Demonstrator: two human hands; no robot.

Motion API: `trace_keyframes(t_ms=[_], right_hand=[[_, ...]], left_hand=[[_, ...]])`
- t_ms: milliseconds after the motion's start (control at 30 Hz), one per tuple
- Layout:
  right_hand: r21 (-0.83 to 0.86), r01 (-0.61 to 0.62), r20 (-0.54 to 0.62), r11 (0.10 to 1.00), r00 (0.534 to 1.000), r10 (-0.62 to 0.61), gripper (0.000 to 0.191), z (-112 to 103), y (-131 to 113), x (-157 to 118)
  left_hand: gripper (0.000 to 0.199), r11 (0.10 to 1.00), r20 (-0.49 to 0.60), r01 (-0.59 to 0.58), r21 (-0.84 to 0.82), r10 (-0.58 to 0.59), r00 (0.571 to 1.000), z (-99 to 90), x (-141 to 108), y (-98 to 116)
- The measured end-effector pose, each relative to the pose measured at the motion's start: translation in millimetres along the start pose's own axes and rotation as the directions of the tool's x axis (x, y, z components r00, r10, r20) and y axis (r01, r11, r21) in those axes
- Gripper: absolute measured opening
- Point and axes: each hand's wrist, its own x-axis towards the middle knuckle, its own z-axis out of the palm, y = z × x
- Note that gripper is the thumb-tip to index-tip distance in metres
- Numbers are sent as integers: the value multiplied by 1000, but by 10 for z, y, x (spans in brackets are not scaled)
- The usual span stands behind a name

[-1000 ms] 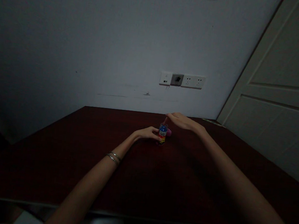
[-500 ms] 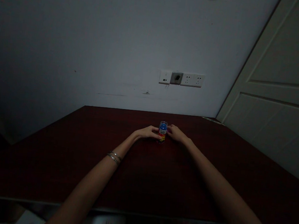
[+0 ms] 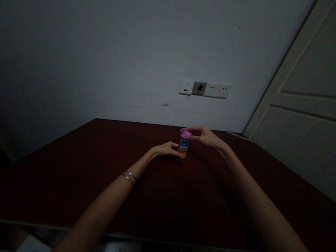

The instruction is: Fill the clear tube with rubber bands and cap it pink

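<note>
A small clear bottle (image 3: 183,148) with blue contents and a red-and-yellow label stands upright on the dark red table. My left hand (image 3: 167,148) is closed around its left side, thumb across the front. Over the bottle's mouth, my right hand (image 3: 204,137) pinches a pink cap (image 3: 186,134) with a ring-shaped loop on top. Whether the cap is seated on the bottle or just above it, I cannot tell.
The dark red table (image 3: 104,199) runs back to a pale wall (image 3: 127,51). Sockets and switches (image 3: 210,89) are mounted on the wall. To the right is a pale panelled door (image 3: 312,108). Several dim objects sit below the table's front edge.
My right hand has risen from beside the bottle to above it, bringing the pink cap onto or over the mouth. My left hand stays on the bottle.
</note>
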Motion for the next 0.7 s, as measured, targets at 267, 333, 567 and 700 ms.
trace_keyframes(t_ms=[267, 333, 567, 700], right_hand=[[-108, 22, 156, 994, 988, -4, 33, 6, -116, -22], [-113, 47, 188, 992, 982, -25, 33, 13, -122, -27], [-451, 22, 143, 892, 989, 47, 30, 8, -170, 81], [-683, -212, -129, 699, 977, 171, 48, 203, -103, 164]], left_hand=[[41, 1000, 2, -4, 6, 4, 1000, 19, -23, 42], [41, 1000, 3, -7, 5, 7, 1000, 16, -25, 42], [43, 1000, 6, -16, 2, 16, 1000, 9, -6, 2], [43, 993, -41, -34, 112, 39, 998, -5, 20, -23]])
